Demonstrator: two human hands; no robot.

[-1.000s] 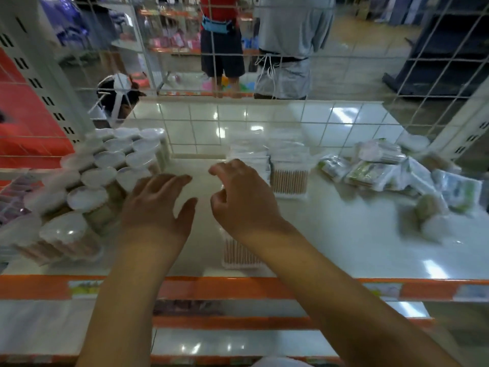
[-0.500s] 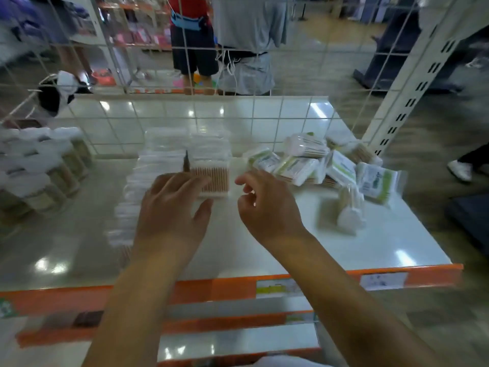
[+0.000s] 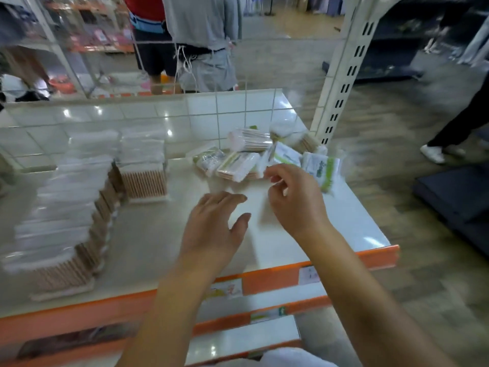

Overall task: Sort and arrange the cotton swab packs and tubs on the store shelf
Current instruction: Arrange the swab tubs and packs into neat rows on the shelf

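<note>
Hovering empty over shelf [image 3: 304,234]: left hand [image 3: 214,226], right hand [image 3: 293,200], near packs [image 3: 235,165].

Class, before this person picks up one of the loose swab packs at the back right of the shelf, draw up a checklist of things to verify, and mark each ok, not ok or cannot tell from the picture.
1. Right hand free to grasp: ok, fingers loosely curled, holding nothing.
2. Left hand free: ok, open above the shelf.
3. Loose packs within view: ok, heaped at back right.
4. Packs already tidy: not ok, they lie at mixed angles.
5. Bare shelf space to set packs: ok, in front of the heap.
6. Stacked boxes steady: cannot tell, blurred.
</note>
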